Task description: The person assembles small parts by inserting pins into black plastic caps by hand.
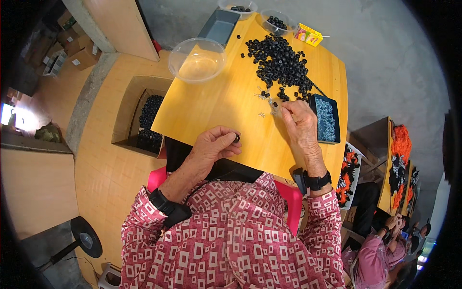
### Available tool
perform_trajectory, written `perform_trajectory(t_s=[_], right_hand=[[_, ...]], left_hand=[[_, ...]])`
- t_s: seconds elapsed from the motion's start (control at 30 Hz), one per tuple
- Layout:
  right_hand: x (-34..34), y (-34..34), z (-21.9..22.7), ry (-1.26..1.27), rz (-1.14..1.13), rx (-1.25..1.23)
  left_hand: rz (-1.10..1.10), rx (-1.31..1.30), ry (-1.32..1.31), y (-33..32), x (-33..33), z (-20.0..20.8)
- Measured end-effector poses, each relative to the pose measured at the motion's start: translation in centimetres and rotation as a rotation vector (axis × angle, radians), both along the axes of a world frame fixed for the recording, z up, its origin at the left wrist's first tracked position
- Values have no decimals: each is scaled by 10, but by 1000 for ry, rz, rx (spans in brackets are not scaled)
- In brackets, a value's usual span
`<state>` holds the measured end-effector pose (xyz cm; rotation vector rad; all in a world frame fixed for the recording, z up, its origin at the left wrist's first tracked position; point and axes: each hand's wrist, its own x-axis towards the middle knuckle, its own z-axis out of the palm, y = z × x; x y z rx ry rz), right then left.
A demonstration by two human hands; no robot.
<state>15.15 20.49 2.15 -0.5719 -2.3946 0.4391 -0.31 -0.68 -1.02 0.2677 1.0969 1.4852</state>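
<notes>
Near the front edge of the yellow table, my left hand pinches a small round black plastic piece between thumb and fingers. My right hand is farther out and to the right, just above the tabletop. Its thumb and forefinger are closed together; whatever may be between them is too small to make out. Beside those fingertips lie tiny silvery or clear pieces and a few loose black ones. Beyond them spreads a heap of black pieces. Right of that hand stands a black tray filled with tiny bluish clear pieces.
A clear bowl and a grey tray stand at the table's far left. Bowls of black pieces and a yellow carton sit at the back. A cardboard box is on the floor at left. At lower right, another person sits.
</notes>
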Motion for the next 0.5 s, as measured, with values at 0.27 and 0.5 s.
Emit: perform_trajectory(t_s=[0.27, 0.5], right_hand=[[-20, -19, -17, -103, 112, 108], [-17, -12, 8, -44, 94, 165]], left_hand=[[-12, 0, 1, 1, 1, 2], [-6, 1, 0, 0, -1, 2]])
